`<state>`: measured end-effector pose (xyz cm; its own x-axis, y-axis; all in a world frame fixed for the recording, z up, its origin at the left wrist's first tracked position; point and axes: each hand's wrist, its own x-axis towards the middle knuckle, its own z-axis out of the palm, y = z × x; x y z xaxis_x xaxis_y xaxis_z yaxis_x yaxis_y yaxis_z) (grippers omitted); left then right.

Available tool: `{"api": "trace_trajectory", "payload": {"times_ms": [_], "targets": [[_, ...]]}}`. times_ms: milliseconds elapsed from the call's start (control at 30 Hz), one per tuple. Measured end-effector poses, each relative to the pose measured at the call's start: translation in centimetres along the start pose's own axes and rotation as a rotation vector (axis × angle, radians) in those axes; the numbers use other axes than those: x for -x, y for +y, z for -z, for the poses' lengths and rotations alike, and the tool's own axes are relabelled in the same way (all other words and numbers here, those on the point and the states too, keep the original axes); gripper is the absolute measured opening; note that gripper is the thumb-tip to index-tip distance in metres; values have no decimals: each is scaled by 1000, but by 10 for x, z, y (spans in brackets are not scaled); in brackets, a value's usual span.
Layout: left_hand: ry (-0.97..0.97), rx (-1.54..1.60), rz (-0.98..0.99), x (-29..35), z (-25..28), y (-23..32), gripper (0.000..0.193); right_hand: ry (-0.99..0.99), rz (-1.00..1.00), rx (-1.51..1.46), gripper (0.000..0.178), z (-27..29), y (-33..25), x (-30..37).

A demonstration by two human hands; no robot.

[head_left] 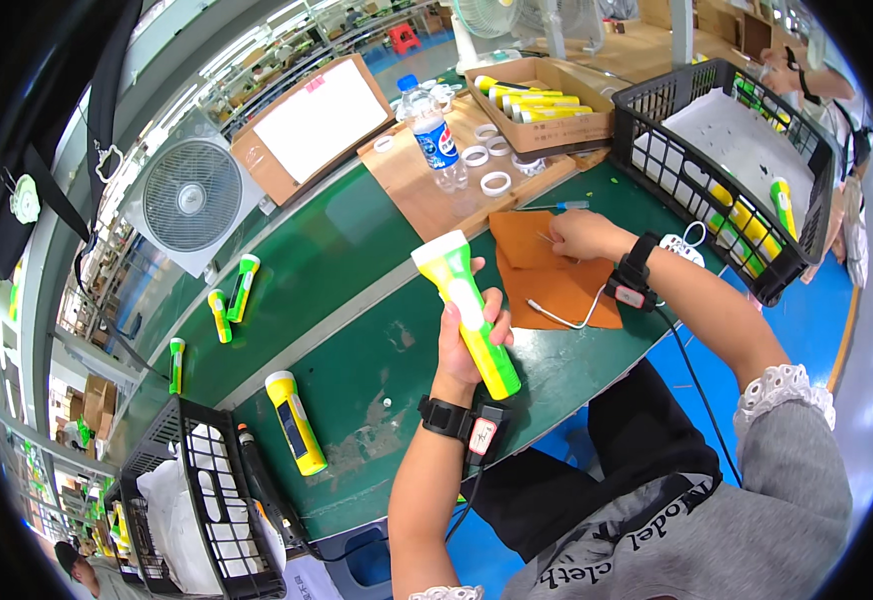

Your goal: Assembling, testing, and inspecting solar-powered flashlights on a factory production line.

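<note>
My left hand [462, 345] is wrapped round a yellow and green flashlight [477, 345], held up at a tilt with its white head to the upper left. My right hand [589, 238] is closed over an orange cloth [522, 275]. A thin light tip shows at its fingers, too small to name. Beside that hand a screwdriver [569, 205] with a blue handle lies on the green table [357, 440]. A white cable [579, 322] with a slim plug rests on the cloth. Another yellow flashlight [297, 425] lies to the left of my left hand.
A black crate [692, 165] with flashlights stands at the right, another crate [207, 500] at the lower left. Behind are a cardboard box [557, 130] of flashlights, a bottle [435, 140] and several white rings [496, 183]. A green conveyor [332, 235] carries three flashlights. A person's hand [782, 75] is far right.
</note>
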<state>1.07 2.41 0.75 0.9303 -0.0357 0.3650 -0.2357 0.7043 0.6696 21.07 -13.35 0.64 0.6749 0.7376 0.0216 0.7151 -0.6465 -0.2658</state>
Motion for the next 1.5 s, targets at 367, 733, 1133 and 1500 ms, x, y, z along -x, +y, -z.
{"api": "trace_trajectory", "payload": {"times_ms": [367,733,1133,1500], "targets": [[316,60,135,-5,-4,-9,43,15,19,164,24,9,-3,11],[380,-164,123,-8,-2,-15,36,273,381,-187,15,38,-49,36],[310,-18,167,-8,-11,-15,42,496,667,248,10,53,-88,56],[218,105,222,-8,-9,-14,34,491,721,384,9,59,-89,61]]}}
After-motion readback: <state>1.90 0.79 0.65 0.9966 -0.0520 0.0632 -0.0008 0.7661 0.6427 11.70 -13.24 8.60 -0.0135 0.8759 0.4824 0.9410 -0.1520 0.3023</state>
